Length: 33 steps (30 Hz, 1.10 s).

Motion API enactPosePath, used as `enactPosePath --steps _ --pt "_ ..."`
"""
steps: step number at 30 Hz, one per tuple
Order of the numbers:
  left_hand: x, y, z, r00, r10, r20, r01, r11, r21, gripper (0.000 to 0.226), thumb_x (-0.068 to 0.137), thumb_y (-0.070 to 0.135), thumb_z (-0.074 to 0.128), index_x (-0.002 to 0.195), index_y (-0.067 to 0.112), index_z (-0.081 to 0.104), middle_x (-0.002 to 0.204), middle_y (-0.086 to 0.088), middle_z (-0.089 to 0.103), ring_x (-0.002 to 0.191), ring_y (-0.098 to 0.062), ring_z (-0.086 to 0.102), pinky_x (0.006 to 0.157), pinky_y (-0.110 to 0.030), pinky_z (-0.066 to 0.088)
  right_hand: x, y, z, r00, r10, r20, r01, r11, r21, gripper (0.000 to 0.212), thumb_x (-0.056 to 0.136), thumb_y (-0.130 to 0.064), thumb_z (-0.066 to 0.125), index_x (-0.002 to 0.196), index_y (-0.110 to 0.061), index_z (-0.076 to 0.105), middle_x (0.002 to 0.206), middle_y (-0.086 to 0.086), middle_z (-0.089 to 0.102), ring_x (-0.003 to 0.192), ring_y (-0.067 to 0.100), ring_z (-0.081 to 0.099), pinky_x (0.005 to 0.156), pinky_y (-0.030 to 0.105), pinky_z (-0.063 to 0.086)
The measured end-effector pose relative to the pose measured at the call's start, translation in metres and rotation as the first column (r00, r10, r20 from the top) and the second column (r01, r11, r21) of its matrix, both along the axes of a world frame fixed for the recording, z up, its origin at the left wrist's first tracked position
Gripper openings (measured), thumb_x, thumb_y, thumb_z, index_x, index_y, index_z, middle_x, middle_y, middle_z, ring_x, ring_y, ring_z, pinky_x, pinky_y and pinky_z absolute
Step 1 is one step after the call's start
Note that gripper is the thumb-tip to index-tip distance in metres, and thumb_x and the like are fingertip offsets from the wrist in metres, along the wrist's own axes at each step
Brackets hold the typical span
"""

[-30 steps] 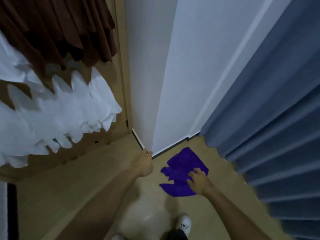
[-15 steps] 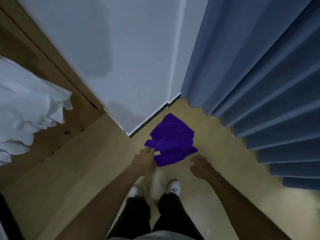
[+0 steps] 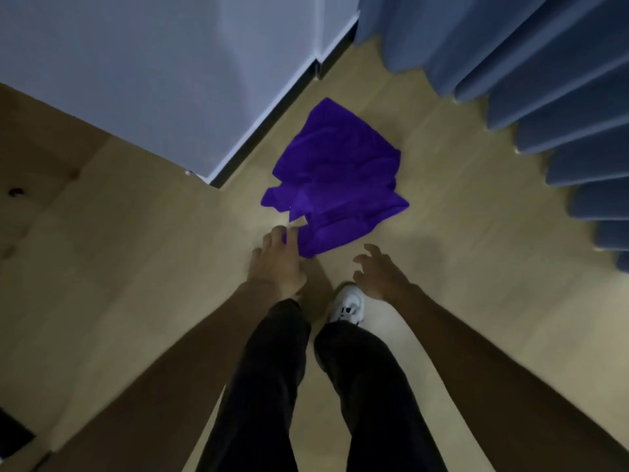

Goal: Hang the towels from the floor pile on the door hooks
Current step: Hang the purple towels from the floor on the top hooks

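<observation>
The purple towel (image 3: 335,178) lies crumpled on the floor (image 3: 136,267) near the wall corner (image 3: 207,177). Left hand (image 3: 277,264): fingertips at the towel's near edge, grip state unclear. Right hand (image 3: 379,272): fingers spread apart, holding nothing, just beside the towel.

Left shoe (image 3: 299,294) behind left hand (image 3: 277,264)

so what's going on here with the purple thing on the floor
A person is bent over a crumpled purple towel lying on the floor near the corner of a white wall, beside a blue curtain. The left hand reaches to the towel's near edge, fingertips at or just touching it, though no grip shows. The right hand hovers open beside it, holding nothing. The towel is not yet lifted.
</observation>
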State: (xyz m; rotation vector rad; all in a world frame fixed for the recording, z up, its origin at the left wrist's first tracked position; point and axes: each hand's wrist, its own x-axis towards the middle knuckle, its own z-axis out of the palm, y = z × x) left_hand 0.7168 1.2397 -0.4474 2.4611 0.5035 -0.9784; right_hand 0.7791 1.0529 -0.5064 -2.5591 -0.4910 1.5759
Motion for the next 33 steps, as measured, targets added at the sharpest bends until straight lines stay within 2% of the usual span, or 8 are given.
enactPosePath --steps 8,14,18,21,24,26,29,33 --pt "0.02 0.012 -0.19 1.0 0.007 -0.003 -0.007 1.0 -0.025 0.06 0.087 0.021 0.053 0.141 0.009 0.029 0.141 -0.015 0.032 0.129 -0.032 0.035 0.102 -0.044 0.037 0.043 0.062 -0.19 0.999 0.04 0.032 -0.042 0.998 0.048 0.04 0.092 -0.021 0.049 0.131 -0.015 0.052 0.159 0.006 0.006 0.139 0.034 0.029 0.112 0.04 0.031" --pt "0.008 0.019 -0.29 0.997 0.014 -0.073 -0.017 0.999 -0.039 0.062 0.088 0.022 0.053 0.143 0.009 0.027 0.146 -0.015 0.025 0.132 -0.034 0.032 0.105 -0.047 0.036 0.083 0.097 -0.3 0.955 0.282 0.091 -0.264 0.949 -0.171 0.048 0.091 -0.026 0.05 0.139 -0.025 0.044 0.158 -0.001 -0.017 0.141 0.036 0.013 0.11 0.049 0.024" --pt "-0.002 0.034 -0.313 0.993 0.064 -0.101 -0.068 0.997 -0.037 0.058 0.088 0.02 0.05 0.141 0.01 0.029 0.144 -0.013 0.026 0.129 -0.032 0.034 0.102 -0.045 0.038 0.093 0.113 -0.331 0.929 0.345 0.132 -0.307 0.92 -0.243 0.048 0.09 -0.023 0.05 0.137 -0.019 0.043 0.158 0.004 -0.002 0.138 0.035 0.017 0.109 0.048 0.026" --pt "-0.007 0.04 -0.297 0.983 0.141 -0.117 -0.145 0.989 -0.021 0.058 0.088 0.017 0.051 0.141 0.011 0.029 0.144 -0.013 0.027 0.128 -0.032 0.035 0.099 -0.043 0.039 0.09 0.115 -0.306 0.933 0.307 0.186 -0.273 0.944 -0.186 0.044 0.093 -0.02 0.044 0.135 -0.008 0.044 0.148 0.011 0.023 0.132 0.036 0.027 0.107 0.048 0.031" --pt "-0.016 0.03 -0.251 0.98 0.112 -0.165 -0.119 0.992 -0.036 0.057 0.09 0.019 0.052 0.141 0.01 0.028 0.147 -0.013 0.024 0.129 -0.03 0.035 0.099 -0.041 0.039 0.086 0.104 -0.251 0.938 0.285 0.198 -0.267 0.957 -0.114 0.042 0.095 -0.015 0.042 0.132 0.005 0.041 0.139 0.021 0.035 0.128 0.04 0.035 0.105 0.046 0.033" --pt "-0.023 0.022 -0.208 0.98 0.089 -0.178 -0.104 0.992 -0.073 0.057 0.091 0.019 0.052 0.142 0.012 0.027 0.147 -0.011 0.024 0.129 -0.028 0.035 0.101 -0.041 0.039 0.084 0.096 -0.202 0.959 0.197 0.204 -0.19 0.98 -0.054 0.037 0.094 -0.012 0.044 0.123 0.009 0.049 0.131 0.025 0.046 0.122 0.04 0.044 0.101 0.041 0.037" --pt "-0.021 0.02 -0.134 0.983 0.085 -0.165 -0.103 0.99 -0.1 0.052 0.092 0.02 0.047 0.14 0.014 0.029 0.143 -0.009 0.029 0.129 -0.028 0.035 0.101 -0.042 0.039 0.087 0.085 -0.111 0.983 0.058 0.175 -0.071 0.995 0.069 0.029 0.086 -0.009 0.054 0.109 0.008 0.062 0.117 0.024 0.059 0.113 0.036 0.053 0.093 0.033 0.035" --pt "0.011 0.036 -0.019 0.991 0.111 -0.08 -0.118 0.988 -0.099 0.054 0.092 0.021 0.047 0.141 0.013 0.028 0.143 -0.01 0.031 0.133 -0.029 0.033 0.103 -0.041 0.036 0.104 0.084 0.025 0.983 -0.138 0.122 0.11 0.972 0.207 0.029 0.077 -0.002 0.06 0.105 -0.007 0.058 0.109 0.015 0.062 0.097 0.026 0.057 0.072 0.025 0.036"
